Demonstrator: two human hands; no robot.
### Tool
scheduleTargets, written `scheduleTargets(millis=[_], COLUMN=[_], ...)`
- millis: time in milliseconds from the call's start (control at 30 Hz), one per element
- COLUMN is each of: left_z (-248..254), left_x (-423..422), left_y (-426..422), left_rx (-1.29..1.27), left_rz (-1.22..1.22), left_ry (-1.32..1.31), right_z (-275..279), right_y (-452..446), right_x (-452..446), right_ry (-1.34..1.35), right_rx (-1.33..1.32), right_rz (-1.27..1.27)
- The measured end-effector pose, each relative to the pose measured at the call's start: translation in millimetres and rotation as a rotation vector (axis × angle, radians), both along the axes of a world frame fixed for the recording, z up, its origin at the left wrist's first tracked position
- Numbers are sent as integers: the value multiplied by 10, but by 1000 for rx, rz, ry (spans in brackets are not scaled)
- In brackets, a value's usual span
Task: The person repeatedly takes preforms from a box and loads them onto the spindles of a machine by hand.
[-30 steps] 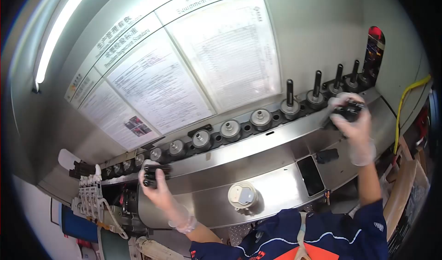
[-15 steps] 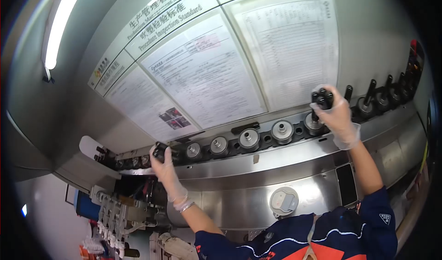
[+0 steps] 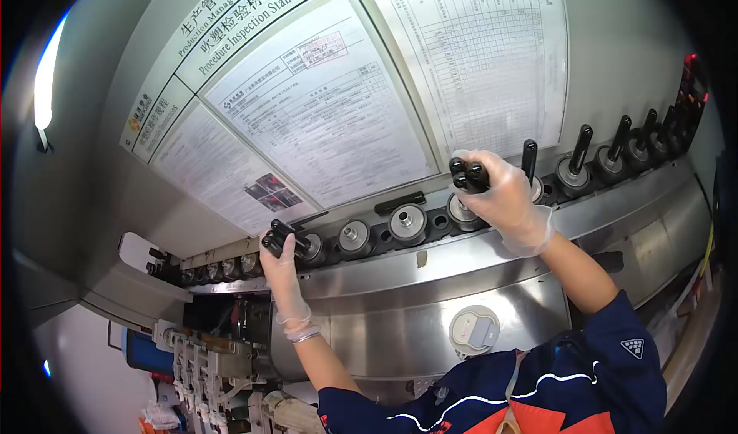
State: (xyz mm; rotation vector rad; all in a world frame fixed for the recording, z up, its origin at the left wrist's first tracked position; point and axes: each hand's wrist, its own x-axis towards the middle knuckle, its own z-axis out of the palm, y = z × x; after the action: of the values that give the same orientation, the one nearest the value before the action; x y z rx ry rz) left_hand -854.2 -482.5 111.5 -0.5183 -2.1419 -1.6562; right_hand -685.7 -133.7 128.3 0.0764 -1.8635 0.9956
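One long, silver metal ledge (image 3: 369, 272) is bordered by round silver spindles (image 3: 354, 235), several topped by upright glossy black tubes (image 3: 582, 149). Near them, one black tube cluster (image 3: 469, 174) is gripped by the right hand (image 3: 513, 207), a second cluster (image 3: 278, 238) by the left hand (image 3: 283, 279), both gloved, fingers part-closed.

Glossy black tubes (image 3: 470, 176), silvery holders (image 3: 407, 222), a navy shirt (image 3: 492, 394) with white piping and orange-red panels

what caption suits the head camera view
Left hand and right hand, both gloved, hold clusters of black tubes beside a row of round metal holders.
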Motion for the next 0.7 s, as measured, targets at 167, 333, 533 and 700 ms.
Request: scheduleTargets(millis=[167, 333, 533, 700], left_z=[247, 263, 49, 105], left_x=[205, -38, -477, -348], left_y=[-53, -404, -543, -502], left_rx=[-158, -65, -58, -50], left_rz=[75, 131, 178, 210], left_ry=[-48, 130, 111, 8], right_z=[-14, 82, 81, -254], right_y=[36, -141, -734, -794], right_x=[135, 179, -495, -866], right_ry=[-281, -234, -268, -306], right_rx=[114, -174, -497, -486], right_rz=[-116, 172, 409, 409])
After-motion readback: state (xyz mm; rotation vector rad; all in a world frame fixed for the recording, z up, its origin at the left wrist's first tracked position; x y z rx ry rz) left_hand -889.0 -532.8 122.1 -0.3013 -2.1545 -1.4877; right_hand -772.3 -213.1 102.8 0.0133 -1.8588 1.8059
